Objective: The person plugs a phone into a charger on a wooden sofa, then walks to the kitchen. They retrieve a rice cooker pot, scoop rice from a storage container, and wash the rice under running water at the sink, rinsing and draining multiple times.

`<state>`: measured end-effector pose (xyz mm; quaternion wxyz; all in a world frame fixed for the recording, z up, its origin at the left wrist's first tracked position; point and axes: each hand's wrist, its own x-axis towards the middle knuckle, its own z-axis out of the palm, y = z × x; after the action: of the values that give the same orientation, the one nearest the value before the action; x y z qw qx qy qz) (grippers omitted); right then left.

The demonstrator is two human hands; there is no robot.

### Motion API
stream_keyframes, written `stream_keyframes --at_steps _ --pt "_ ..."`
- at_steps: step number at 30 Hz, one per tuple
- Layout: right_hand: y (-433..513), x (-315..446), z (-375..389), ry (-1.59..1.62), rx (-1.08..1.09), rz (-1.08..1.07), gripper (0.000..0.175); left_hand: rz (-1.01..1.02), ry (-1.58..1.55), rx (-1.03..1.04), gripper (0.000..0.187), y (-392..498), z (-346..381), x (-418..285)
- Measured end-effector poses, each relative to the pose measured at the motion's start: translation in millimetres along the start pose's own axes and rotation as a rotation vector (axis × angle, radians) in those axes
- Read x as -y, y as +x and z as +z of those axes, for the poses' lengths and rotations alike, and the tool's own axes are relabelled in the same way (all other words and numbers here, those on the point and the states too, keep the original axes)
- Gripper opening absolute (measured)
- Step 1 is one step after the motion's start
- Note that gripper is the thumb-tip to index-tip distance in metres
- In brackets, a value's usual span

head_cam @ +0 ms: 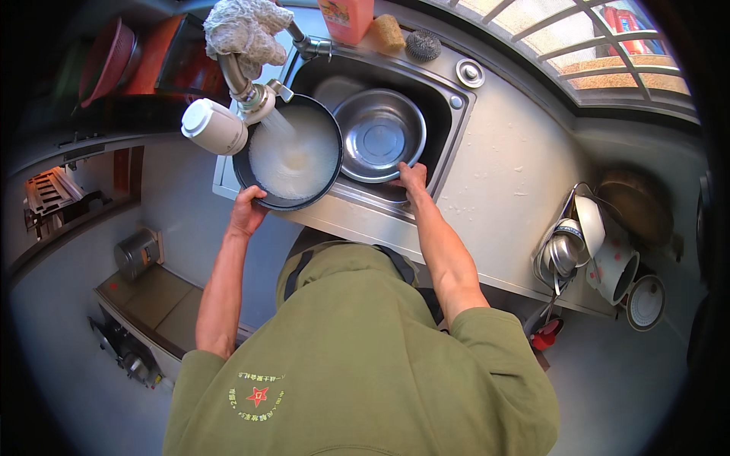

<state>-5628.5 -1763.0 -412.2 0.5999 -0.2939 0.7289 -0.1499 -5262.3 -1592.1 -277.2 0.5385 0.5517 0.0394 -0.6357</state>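
Note:
My left hand grips the near left rim of a dark round pot, which is tilted under the tap. Water streams from the faucet, fitted with a white filter head, into cloudy, whitish water in the pot. My right hand holds the near right rim of a stainless steel basin, its thumb over the edge and its fingers partly hidden. The basin sits in the steel sink, to the right of the pot, and looks nearly empty.
Behind the sink stand a pink plastic bottle, a sponge, a steel wool scrubber and a sink strainer. Water drops dot the countertop. At the right, a dish rack holds bowls. A barred window lies beyond.

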Motion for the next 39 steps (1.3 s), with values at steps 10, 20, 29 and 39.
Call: stream_keyframes --at_steps 10,20,29,39 --pt "15 10 2 0.006 -0.114 0.304 0.032 -0.024 -0.002 -0.021 0.032 -5 14 -5" --pt "-111 54 43 0.026 0.240 -0.511 0.043 0.031 0.009 0.057 0.035 -2 9 -2" --pt "-141 98 73 -0.374 0.077 -0.846 0.032 0.026 0.046 0.049 0.043 -4 18 2" --pt "-166 74 5 -0.305 -0.016 -0.878 0.027 -0.080 -0.016 0.133 0.048 -25 64 52"
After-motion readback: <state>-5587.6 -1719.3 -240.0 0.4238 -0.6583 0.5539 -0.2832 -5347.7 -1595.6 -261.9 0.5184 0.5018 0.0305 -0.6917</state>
